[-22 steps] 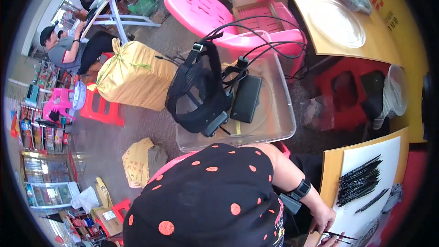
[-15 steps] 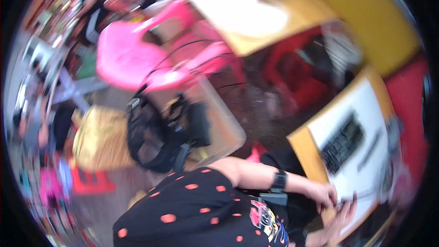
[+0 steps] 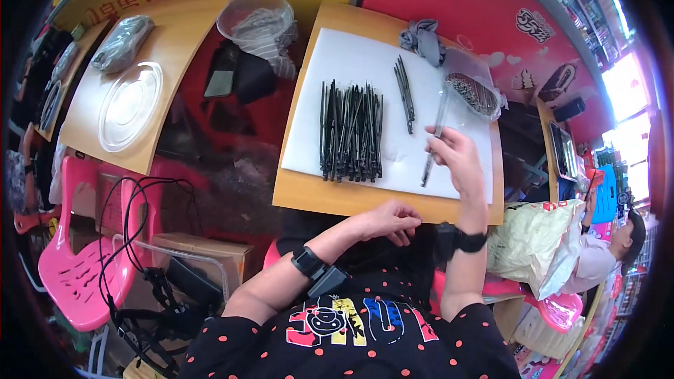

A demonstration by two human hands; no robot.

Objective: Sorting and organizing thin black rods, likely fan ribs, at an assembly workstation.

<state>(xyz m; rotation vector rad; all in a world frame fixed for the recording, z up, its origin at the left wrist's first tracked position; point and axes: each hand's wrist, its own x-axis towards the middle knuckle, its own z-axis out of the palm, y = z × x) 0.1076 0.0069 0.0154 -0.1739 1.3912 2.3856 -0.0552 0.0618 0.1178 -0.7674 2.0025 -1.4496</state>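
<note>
Over the white foam sheet [image 3: 302, 147], my right hand [image 3: 456, 158] pinches a slim, partly clear stick with a dark lower tip [image 3: 427, 172]. My left hand [image 3: 393, 221] is closed, fingers curled, at the table's front edge; what it holds, if anything, is hidden. A thick pile of thin black sticks [image 3: 351, 133] lies left of centre on the sheet. Between that pile and my right hand is a small group of black sticks [image 3: 404, 91]. A clear plastic bag [image 3: 477, 95], packed with small dark-tipped pieces, rests at the sheet's right side.
A grey cloth [image 3: 423, 41] lies at the wooden table's [image 3: 337, 200] far edge. On the left, another table holds a round clear lid [image 3: 131, 107] and a wrapped bundle [image 3: 123, 43]. Pink chairs [image 3: 91, 260] stand lower left. A whitish sack [image 3: 537, 242] and a person [image 3: 604, 256] are right.
My view has swung from the left round to face the table. My hands, close together before, are now apart, with the right one over the sheet holding a stick.
</note>
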